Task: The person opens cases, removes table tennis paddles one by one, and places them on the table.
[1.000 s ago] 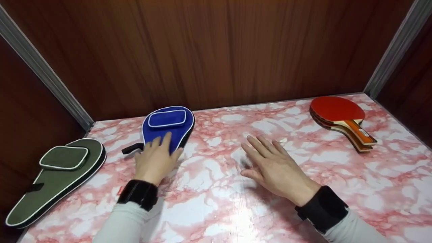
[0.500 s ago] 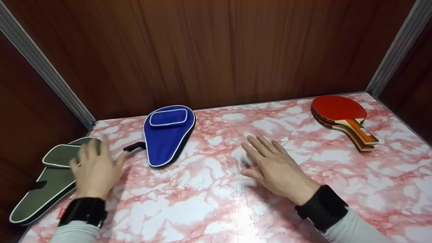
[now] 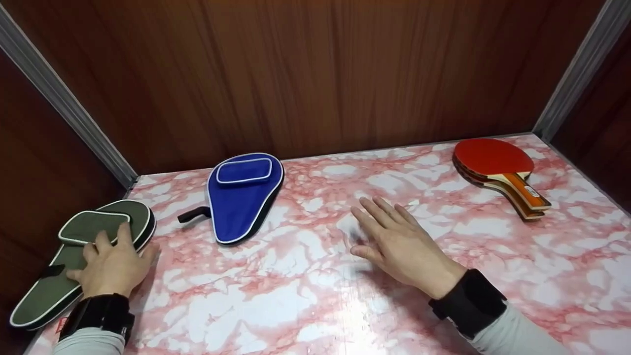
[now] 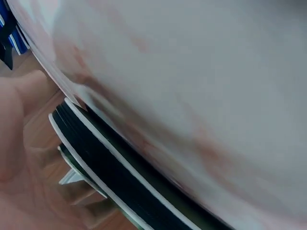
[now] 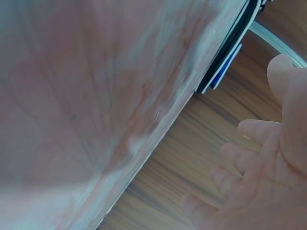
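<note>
In the head view, we see the left hand (image 3: pixel 111 264) spread over the green, white-edged, bat-shaped cloth case (image 3: pixel 70 255) at lower left; grabbing seems our step, so that hand should curl. Left wrist view: we can't tell if it touches. Right wrist view: the empty right hand (image 5: pixel 266 179) spreads, lower right.

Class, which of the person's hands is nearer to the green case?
Left. The left hand is over the green case; the right hand is apart from it, farther right than the blue case.
</note>
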